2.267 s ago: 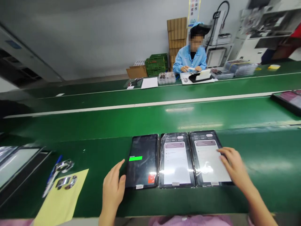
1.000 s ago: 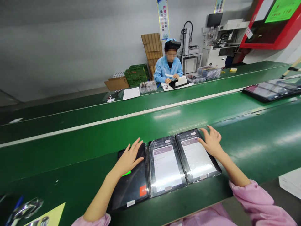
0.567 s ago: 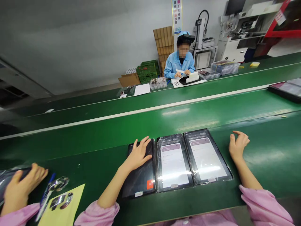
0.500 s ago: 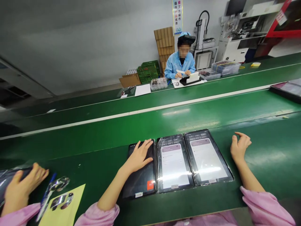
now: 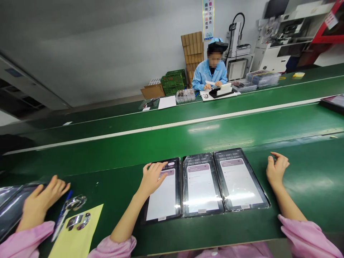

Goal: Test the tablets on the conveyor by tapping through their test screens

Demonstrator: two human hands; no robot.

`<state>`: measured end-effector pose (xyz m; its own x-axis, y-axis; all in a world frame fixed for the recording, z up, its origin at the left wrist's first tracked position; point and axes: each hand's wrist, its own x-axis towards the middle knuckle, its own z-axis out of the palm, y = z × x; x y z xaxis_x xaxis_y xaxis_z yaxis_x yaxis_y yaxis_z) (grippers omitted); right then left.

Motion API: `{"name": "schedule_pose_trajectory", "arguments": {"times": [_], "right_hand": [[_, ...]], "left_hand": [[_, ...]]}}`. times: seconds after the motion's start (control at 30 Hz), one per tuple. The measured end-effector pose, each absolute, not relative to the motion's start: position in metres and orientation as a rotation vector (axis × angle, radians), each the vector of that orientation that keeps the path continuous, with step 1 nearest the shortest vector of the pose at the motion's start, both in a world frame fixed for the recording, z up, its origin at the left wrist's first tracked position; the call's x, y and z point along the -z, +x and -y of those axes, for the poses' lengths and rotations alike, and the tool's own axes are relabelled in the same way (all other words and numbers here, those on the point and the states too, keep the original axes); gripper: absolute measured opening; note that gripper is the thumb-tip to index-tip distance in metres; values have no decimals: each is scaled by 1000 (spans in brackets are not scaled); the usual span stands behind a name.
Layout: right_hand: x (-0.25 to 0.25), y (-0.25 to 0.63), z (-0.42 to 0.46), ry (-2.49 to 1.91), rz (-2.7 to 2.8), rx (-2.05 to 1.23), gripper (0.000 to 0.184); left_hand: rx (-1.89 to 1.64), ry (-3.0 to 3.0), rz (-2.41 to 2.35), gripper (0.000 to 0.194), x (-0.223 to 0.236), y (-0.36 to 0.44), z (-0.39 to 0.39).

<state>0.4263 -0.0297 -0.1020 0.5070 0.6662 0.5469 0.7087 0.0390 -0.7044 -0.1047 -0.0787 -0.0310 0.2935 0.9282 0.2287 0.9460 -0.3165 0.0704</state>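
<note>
Three tablets lie side by side on the green bench, all with lit white pages under a mauve banner. Over the upper part of the left tablet [image 5: 163, 193] is my left hand [image 5: 152, 178], fingers outstretched and its fingertips at the screen's top; whether they touch the glass I cannot tell. The middle tablet [image 5: 202, 186] and the right tablet [image 5: 240, 179] have shiny clear film on them. My right hand [image 5: 277, 167] is off to the right of the right tablet, fingers loosely bent, thumb apart, holding nothing.
At the far left a co-worker's hand [image 5: 45, 195] rests by film-covered dark tablets [image 5: 13, 204]. Near it lie a pen [image 5: 61, 218] and a yellow sheet [image 5: 80, 238] bearing shiny pieces. Across the raised strip [image 5: 161, 127], a person in blue [image 5: 209, 75] sits at the opposite bench.
The left tablet's screen has gone from dark with an orange-red square to a lit white page. My left hand has drawn back leftward across it. The co-worker's hand has shifted slightly.
</note>
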Motion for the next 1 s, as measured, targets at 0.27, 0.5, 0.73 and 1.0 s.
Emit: {"name": "schedule_pose_trajectory", "arguments": {"times": [0.27,0.5,0.73,1.0], "right_hand": [[74,414,48,-1644,1492,143,48],[59,320,162,-1594,2316,353,61],[57,265,157,-1699,2591,250,76],[-8,246,30,-1986,2550,101,64]], "left_hand": [[273,-2581,1674,59,34,-99,88],[383,-2877,1405,51,48,-126,145],[400,-2989,1557,63,52,-130,128],[309,-2420,1907,56,26,-85,36]]}}
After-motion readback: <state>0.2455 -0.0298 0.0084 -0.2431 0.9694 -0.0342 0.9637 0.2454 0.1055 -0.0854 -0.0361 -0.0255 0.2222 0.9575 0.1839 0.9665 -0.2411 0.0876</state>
